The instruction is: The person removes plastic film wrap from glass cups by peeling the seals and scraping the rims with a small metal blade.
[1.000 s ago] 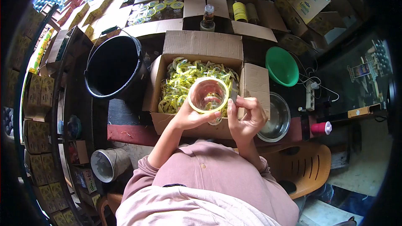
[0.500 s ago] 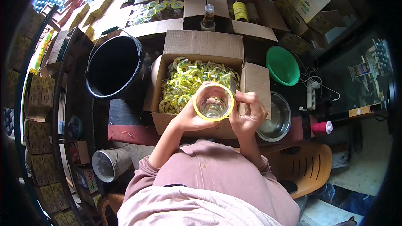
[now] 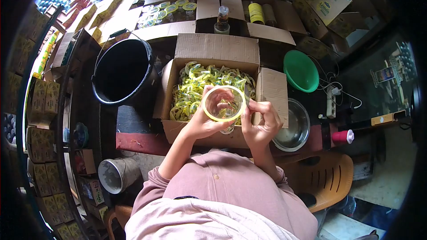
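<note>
A clear plastic cup (image 3: 223, 103) with a yellow rim is tilted mouth-up towards the camera. My left hand (image 3: 201, 122) is wrapped round its left and lower side. At the cup's right edge, my right hand (image 3: 262, 124) is closed in a pinch; what its fingertips hold is too small to make out. Below both hands stands an open cardboard box (image 3: 217, 46) full of yellow and clear plastic strips (image 3: 195, 84).
A black bucket (image 3: 122, 71) stands left of the box, a grey bucket (image 3: 119, 175) lower left. On the right are a green basin (image 3: 301, 71), a metal bowl (image 3: 296, 126), a power strip (image 3: 331, 102) and a pink thread spool (image 3: 342, 136). Boxes of cups (image 3: 167, 11) lie behind.
The cup has tipped and shifted back and forth slightly in my left hand. My right hand stays by its rim, and the dark, flat piece seen earlier near its fingertips no longer shows clearly.
</note>
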A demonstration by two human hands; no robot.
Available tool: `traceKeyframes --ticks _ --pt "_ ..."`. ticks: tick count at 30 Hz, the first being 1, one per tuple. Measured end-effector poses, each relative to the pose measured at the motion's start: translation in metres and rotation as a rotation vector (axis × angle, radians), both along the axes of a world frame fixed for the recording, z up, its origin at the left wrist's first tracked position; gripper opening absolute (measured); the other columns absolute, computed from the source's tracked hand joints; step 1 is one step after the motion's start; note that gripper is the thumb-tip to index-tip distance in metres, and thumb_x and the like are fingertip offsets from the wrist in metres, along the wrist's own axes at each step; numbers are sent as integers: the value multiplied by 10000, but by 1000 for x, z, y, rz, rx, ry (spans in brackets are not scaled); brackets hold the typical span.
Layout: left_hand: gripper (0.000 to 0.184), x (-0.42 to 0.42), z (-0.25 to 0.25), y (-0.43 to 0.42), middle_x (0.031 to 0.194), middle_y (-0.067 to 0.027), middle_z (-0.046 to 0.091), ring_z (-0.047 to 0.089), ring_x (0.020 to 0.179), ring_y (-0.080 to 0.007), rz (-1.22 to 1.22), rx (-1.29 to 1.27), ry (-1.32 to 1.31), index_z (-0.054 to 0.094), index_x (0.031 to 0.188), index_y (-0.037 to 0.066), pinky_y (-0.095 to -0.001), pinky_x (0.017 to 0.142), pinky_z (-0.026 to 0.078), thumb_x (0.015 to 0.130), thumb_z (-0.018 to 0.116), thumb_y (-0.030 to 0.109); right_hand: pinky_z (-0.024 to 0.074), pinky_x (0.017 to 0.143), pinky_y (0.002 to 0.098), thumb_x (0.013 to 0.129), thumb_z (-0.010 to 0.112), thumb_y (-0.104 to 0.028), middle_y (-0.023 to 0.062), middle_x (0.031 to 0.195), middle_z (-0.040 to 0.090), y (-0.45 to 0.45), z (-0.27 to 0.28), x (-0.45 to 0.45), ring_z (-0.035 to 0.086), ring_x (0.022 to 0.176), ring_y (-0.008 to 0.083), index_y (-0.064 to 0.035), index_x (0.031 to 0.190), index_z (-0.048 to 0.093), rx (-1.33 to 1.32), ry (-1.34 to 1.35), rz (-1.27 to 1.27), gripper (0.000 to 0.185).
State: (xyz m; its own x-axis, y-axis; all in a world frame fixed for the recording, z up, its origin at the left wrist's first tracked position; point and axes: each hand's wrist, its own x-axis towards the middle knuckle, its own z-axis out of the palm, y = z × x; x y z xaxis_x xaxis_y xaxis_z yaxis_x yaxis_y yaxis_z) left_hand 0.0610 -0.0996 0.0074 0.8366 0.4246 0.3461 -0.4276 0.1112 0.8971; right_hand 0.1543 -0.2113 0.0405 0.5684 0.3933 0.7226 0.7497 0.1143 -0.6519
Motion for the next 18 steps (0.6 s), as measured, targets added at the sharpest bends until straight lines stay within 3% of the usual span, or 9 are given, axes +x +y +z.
traceKeyframes --ticks 7,12,15,18 --pt "685 -2 8 -1 1072 -58 412 453 1036 -159 -25 71 44 345 1153 66 -304 868 397 579 718 40 442 548 207 643 622 115 64 710 570 1 3 5 549 609 110 21 790 573 10 1 52 181" --pt "718 1 6 4 1190 -115 440 431 1116 -183 31 149 45 266 1277 29 -321 906 379 666 643 38 445 513 238 651 651 52 72 689 590 1 3 4 572 549 147 -15 780 595 67 102 -51 155" --pt "681 1 13 0 1183 -113 436 426 1122 -188 57 -54 27 277 1269 24 -324 910 378 684 624 53 450 521 238 659 651 43 71 688 592 1 6 1 577 558 152 -17 770 589 48 96 -54 141" --pt "662 1 14 1 1179 -109 430 433 1100 -182 56 -68 5 284 1260 27 -321 896 385 692 623 63 437 547 209 673 646 83 56 686 554 0 1 1 545 595 100 22 786 561 29 9 -18 153"
